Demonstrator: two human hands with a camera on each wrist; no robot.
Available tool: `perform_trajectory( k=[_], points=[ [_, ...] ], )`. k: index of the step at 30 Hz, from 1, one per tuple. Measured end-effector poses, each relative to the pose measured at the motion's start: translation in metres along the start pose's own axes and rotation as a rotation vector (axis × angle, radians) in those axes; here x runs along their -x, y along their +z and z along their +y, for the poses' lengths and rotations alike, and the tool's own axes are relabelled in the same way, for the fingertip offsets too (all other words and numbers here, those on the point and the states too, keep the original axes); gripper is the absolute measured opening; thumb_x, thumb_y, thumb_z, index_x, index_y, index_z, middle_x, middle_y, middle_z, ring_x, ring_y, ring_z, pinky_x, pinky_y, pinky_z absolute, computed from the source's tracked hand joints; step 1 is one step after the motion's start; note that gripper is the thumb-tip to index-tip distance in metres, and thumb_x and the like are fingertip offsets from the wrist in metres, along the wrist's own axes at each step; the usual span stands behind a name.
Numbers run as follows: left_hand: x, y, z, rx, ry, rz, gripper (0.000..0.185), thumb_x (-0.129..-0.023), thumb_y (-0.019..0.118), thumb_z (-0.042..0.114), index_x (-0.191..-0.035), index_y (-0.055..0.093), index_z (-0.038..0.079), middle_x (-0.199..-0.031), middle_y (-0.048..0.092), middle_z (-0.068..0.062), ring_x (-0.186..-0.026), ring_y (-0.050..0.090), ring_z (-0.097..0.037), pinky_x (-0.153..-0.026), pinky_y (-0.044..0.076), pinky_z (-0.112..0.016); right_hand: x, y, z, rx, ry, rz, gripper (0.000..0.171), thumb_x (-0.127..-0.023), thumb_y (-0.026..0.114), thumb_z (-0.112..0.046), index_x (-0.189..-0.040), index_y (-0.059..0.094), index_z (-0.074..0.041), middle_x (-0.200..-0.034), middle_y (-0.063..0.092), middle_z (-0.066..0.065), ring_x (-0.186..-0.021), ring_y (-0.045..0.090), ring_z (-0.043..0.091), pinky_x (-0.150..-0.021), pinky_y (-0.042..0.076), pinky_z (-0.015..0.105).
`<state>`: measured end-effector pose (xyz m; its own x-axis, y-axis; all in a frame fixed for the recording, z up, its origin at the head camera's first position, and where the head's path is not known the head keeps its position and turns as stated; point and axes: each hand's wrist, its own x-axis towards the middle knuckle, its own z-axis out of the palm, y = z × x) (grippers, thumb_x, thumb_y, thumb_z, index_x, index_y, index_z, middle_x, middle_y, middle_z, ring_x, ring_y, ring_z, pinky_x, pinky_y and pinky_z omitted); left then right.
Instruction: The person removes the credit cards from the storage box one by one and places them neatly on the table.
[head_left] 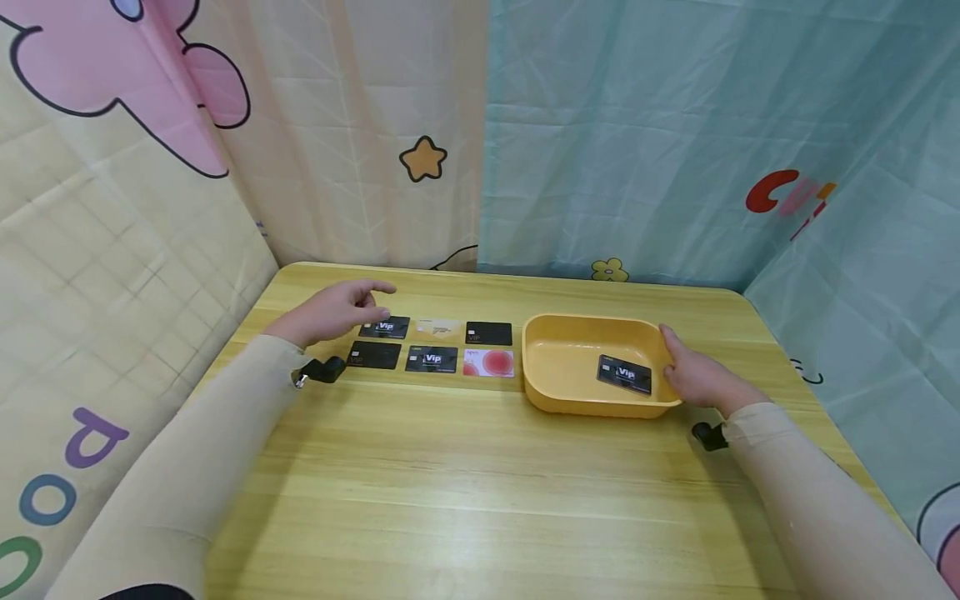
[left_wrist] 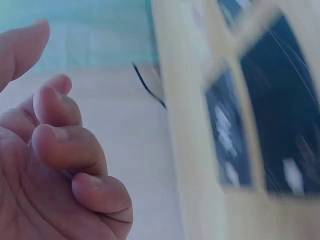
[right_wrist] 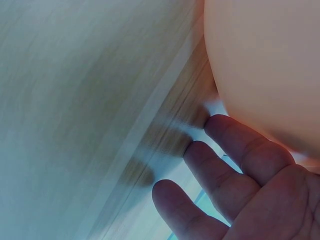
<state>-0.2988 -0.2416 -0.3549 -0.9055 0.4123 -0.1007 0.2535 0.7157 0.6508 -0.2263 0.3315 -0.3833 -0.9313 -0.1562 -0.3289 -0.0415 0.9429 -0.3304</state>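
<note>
My left hand (head_left: 337, 312) hovers over the left end of two rows of cards. Its index finger points right and the others curl loosely, with nothing in them. Just under the thumb is a black Vip card (head_left: 385, 328), partly covered by the hand. Below it lies a plain black card (head_left: 377, 355). At the right, my right hand (head_left: 697, 375) grips the right edge of a yellow plastic basin (head_left: 555, 407). In the right wrist view, the fingers (right_wrist: 220, 175) reach along the basin's outer wall, low over the table. Inside the basin lies another black Vip card (head_left: 625, 375), tilted slightly.
Beside these cards lie a cream card (head_left: 439, 329), a black striped card (head_left: 489, 333), a further Vip card (head_left: 432, 359) and a pink card with a red circle (head_left: 489, 363). The wooden table (head_left: 480, 483) is bordered by printed curtains (head_left: 637, 150) at the back and sides.
</note>
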Motion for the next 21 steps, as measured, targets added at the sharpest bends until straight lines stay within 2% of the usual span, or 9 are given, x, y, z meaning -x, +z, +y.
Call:
perform_trajectory(
  k=[5, 9, 14, 21],
  points=[
    [-0.021, 0.014, 0.047, 0.019, 0.074, 0.0, 0.052, -0.104, 0.066, 0.034, -0.152, 0.054, 0.019, -0.096, 0.059, -0.009, -0.07, 0.049, -0.021, -0.064, 0.045, -0.036, 0.0, 0.001, 0.001, 0.001, -0.008, 0.014, 0.074, -0.106, 0.036, -0.01, -0.163, -0.008, 0.008, -0.157, 0.028, 0.046, -0.111, 0.059, 0.044, -0.095, 0.048, 0.054],
    [-0.038, 0.03, 0.078, 0.052, 0.152, -0.042, 0.053, -0.104, 0.068, 0.032, -0.153, 0.053, 0.019, -0.093, 0.06, -0.009, -0.067, 0.047, -0.02, -0.066, 0.045, -0.037, 0.0, 0.001, 0.001, 0.001, -0.008, 0.012, 0.074, -0.107, 0.037, -0.009, -0.163, -0.009, 0.008, -0.157, 0.028, 0.046, -0.111, 0.059, 0.044, -0.093, 0.048, 0.053],
    [-0.059, 0.051, 0.107, 0.084, 0.232, -0.112, 0.055, -0.104, 0.067, 0.033, -0.154, 0.051, 0.017, -0.087, 0.059, -0.005, -0.058, 0.043, -0.017, -0.064, 0.046, -0.036, 0.0, 0.001, 0.001, 0.005, -0.006, 0.007, 0.074, -0.107, 0.037, -0.01, -0.163, -0.01, 0.008, -0.157, 0.029, 0.047, -0.105, 0.06, 0.042, -0.087, 0.049, 0.049],
    [-0.081, 0.081, 0.142, 0.079, 0.286, -0.17, 0.058, -0.102, 0.07, 0.035, -0.153, 0.051, 0.016, -0.081, 0.053, -0.002, -0.068, 0.048, -0.018, -0.069, 0.046, -0.033, -0.002, 0.0, 0.001, 0.008, -0.001, 0.01, 0.075, -0.107, 0.037, -0.009, -0.163, -0.01, 0.008, -0.156, 0.029, 0.047, -0.103, 0.061, 0.041, -0.086, 0.049, 0.048]
  ],
)
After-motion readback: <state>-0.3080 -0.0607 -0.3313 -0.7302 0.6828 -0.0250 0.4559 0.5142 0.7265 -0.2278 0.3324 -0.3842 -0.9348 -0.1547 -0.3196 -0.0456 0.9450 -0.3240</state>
